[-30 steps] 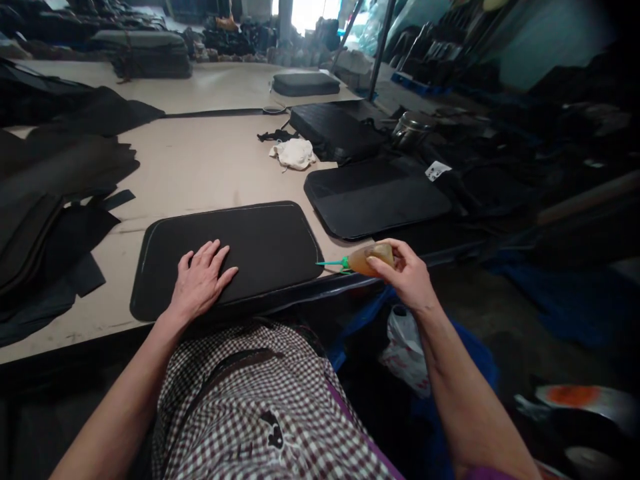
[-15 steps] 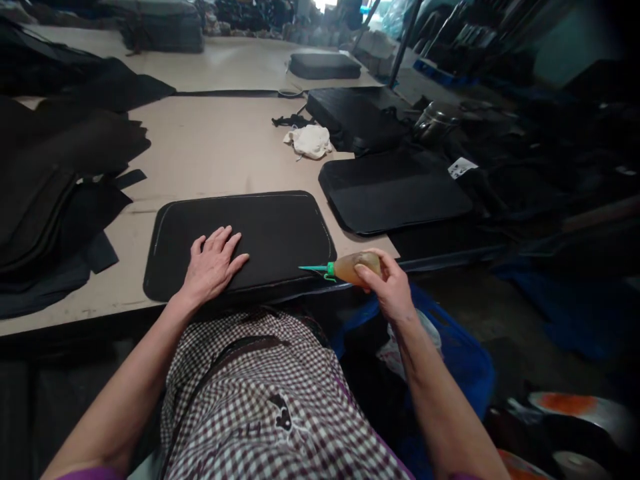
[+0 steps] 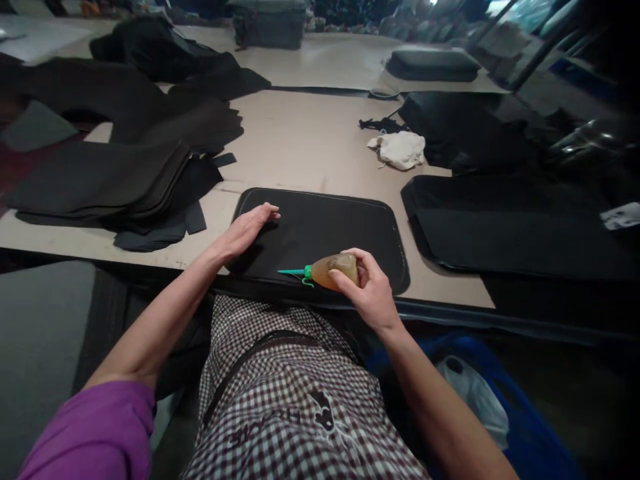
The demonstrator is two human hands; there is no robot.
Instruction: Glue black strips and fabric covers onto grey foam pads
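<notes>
- Blue container (image 3: 520, 400): sits below the near edge of the table (image 3: 300, 147), toward the right. A white bag (image 3: 473, 393) appears to rest in it; the bag's contents cannot be identified.
- Right hand (image 3: 367, 287): grasps the bottle (image 3: 330, 272), thumb on the near side, fingers wrapped behind.
- Bottle: translucent, held nearly level above the black panel (image 3: 325, 223). Amber liquid shows inside, mainly along the underside; the exact level is unclear.
- Nozzle (image 3: 293, 271): points left, uncapped, with its tip over the panel's near border. Contact with the surface cannot be confirmed.
- Black panel: lies flat along the table's near edge, around mid-length.
- Left hand (image 3: 247, 230): released and holding nothing; fingers extended together above the panel's left part. Contact is unclear.
- Progress: a pale line runs along the panel's far and right borders. No liquid is distinguishable on the near border. Work on this panel appears under way; the amount remaining cannot be determined.
- Second panel (image 3: 505, 227): lies to the right, apart from the first. Its condition cannot be judged.
- Black sheets (image 3: 95, 177): stacked at the table's left side.
- White cloth (image 3: 403, 150): lies crumpled beyond both panels.
</notes>
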